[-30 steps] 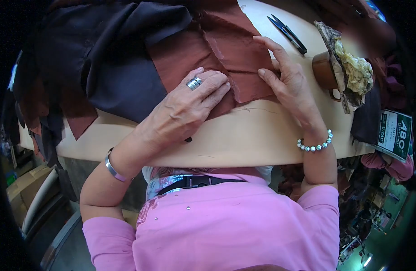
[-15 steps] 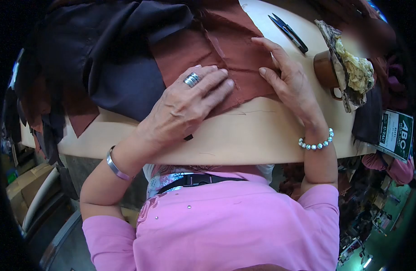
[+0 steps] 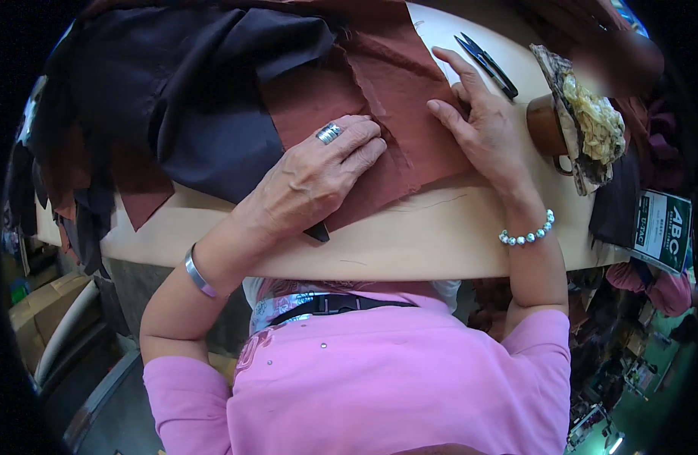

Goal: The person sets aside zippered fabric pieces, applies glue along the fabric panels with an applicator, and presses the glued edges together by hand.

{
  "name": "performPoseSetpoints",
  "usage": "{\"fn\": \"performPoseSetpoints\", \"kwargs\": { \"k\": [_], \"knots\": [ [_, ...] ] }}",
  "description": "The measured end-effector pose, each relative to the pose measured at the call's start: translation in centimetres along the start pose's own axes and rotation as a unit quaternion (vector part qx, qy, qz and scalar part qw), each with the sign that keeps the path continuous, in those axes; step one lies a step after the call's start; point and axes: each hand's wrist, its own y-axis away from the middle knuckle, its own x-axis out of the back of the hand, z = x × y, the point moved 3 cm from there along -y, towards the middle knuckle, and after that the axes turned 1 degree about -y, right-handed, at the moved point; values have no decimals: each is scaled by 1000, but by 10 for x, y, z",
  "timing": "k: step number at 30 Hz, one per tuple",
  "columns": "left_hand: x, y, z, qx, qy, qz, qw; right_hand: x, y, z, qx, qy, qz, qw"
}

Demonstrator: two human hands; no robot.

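Reddish-brown cloth [image 3: 410, 91] lies on the pale table [image 3: 410, 243], with a seam or raw edge running down its middle. Beside it at the left is dark navy cloth [image 3: 220, 144]. My left hand [image 3: 319, 167], with a wide silver ring, rests on the brown cloth near that seam, its fingers bent together; whatever lies under the fingertips is hidden. My right hand [image 3: 485, 125] is at the cloth's right edge, thumb and index finger spread apart, with nothing held between them. Black thread snips [image 3: 487, 64] lie beyond my right hand.
At the right stands a brown mug [image 3: 544, 125] with a crumpled, yellowish-white piece [image 3: 591, 121] over it. A green and white ABC packet [image 3: 662, 230] is at the far right edge. Cardboard [image 3: 50, 311] shows at the lower left. Dark fabric hangs off the table's left side.
The brown cloth's lower edge has shifted and slants down toward the left. My left hand's fingers have drawn closer together. My right hand's index finger has moved slightly up, away from its thumb.
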Motion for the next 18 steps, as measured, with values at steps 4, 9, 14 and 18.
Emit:
{"fn": "performPoseSetpoints", "kwargs": {
  "k": [4,9,14,18],
  "knots": [
    [-1,0,1,-1,-42,-23,999,-6,-1,4,31,-3,10,999],
    [-2,0,3,-3,-62,-44,997,-5,0,1,29,-18,14,999],
    [3,-2,9,-73,-59,-80,992,-4,0,1,5,-10,-8,1000],
    [3,-2,6,-64,-37,-73,995,-5,-1,3,56,-16,13,998]
  ]
}}
